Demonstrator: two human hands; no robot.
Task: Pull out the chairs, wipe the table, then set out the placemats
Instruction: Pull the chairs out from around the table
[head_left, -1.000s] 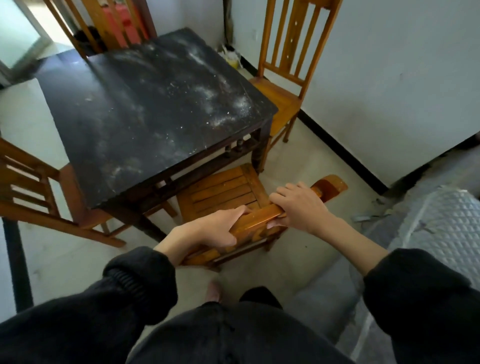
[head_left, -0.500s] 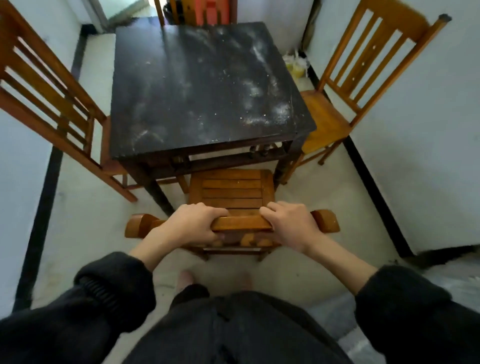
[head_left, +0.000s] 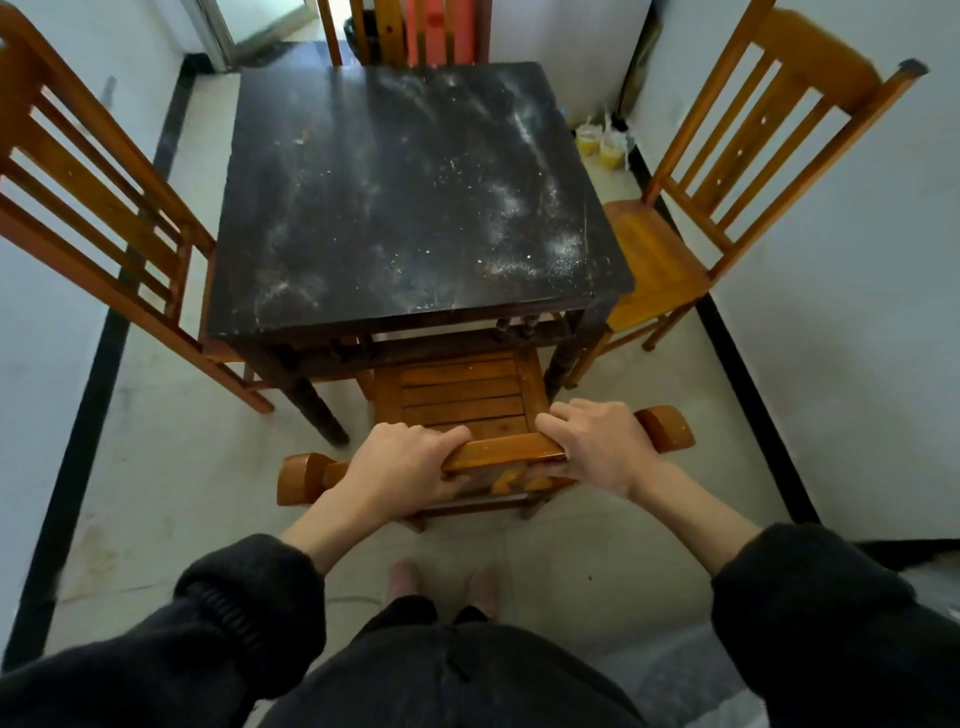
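Both hands are wrapped round the top rail of the near chair (head_left: 462, 395), left hand (head_left: 402, 465) and right hand (head_left: 597, 447) side by side, fingers curled over it. Seat's front looks tucked under the dusty table (head_left: 410, 197), hard to tell how far.

Pale floor (head_left: 171, 467) edged by a black skirting band (head_left: 83, 415) along white walls (head_left: 852, 322). Two small yellow-filled containers (head_left: 600, 148) on floor at far right corner, near wall. Open doorway (head_left: 249, 26) at top left. Red object (head_left: 441, 31) beyond far edge, partly hidden.
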